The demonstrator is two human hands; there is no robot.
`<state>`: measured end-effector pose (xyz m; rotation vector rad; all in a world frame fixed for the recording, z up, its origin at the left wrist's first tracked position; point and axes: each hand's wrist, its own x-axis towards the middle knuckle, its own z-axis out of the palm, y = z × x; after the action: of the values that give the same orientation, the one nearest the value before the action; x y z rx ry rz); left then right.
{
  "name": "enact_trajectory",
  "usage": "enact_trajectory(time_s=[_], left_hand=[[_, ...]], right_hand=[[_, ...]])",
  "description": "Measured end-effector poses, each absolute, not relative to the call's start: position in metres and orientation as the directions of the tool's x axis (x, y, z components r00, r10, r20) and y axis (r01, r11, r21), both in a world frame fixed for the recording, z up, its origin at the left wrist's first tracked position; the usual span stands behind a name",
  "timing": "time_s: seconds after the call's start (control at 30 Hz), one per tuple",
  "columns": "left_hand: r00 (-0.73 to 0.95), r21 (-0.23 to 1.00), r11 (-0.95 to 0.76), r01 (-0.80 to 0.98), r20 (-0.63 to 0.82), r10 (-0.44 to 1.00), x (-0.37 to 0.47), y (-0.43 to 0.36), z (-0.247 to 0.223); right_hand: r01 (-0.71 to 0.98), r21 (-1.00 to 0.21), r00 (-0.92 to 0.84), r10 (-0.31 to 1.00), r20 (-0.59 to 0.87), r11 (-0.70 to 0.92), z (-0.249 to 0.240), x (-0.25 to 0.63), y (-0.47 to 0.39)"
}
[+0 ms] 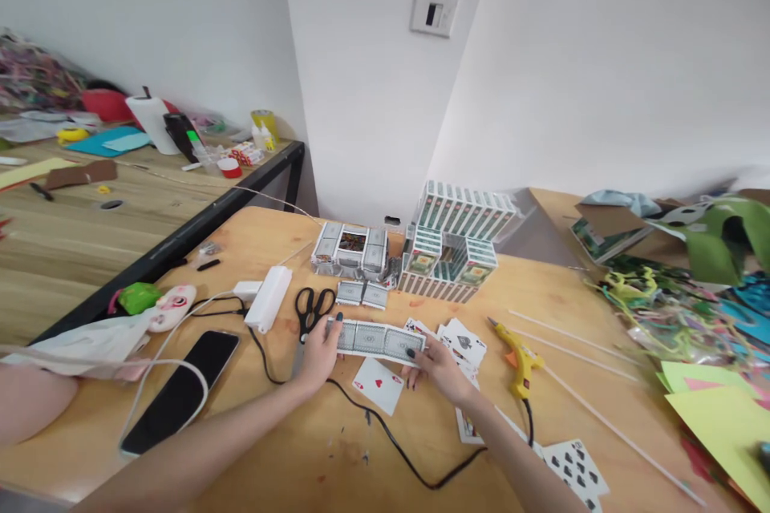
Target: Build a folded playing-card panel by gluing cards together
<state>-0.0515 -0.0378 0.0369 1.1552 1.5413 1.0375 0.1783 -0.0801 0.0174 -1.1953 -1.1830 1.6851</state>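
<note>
Hands (380, 357) holding card strip (370, 339) crosswise

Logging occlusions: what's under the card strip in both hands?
Fingertips of the right hand show below the near edge of the card strip, beside a face-up ace of hearts. Anything directly beneath is covered; can't tell.

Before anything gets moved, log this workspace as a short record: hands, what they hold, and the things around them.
Left hand: holds one end of the strip of playing cards
Right hand: holds the other end
Strip of playing cards: patterned backs up
Below strip: ace of hearts, face up
Beside left hand: black-handled scissors
Right of right hand: yellow glue gun
Far left: smartphone, screen dark
Behind strip: card structure, stacked card boxes
Wall: switch plate
</note>
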Motion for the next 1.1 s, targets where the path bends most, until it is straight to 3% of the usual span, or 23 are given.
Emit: enact_trajectory(time_s=[0.3, 0.53, 1.1], left_hand=[[-0.102, 0.954, 0.147, 0.262, -0.124, 0.987, -0.05, -0.031, 0.022], [-0.066, 0.955, 0.075, 0.287, -0.058, 0.996, -0.044, -0.012, 0.012], [-0.092, 0.942, 0.084, 0.325, -0.057, 0.994, -0.04, -0.003, 0.002]], right_hand=[[0.036, -0.947, -0.312, 0.897, -0.314, -0.319, 0.021, 0.189, -0.069], [0.131, -0.966, -0.185, 0.952, -0.243, -0.221, 0.026, 0.194, -0.046], [0.002, -0.914, -0.19, 0.897, -0.398, -0.405, 0.015, 0.192, -0.022]])
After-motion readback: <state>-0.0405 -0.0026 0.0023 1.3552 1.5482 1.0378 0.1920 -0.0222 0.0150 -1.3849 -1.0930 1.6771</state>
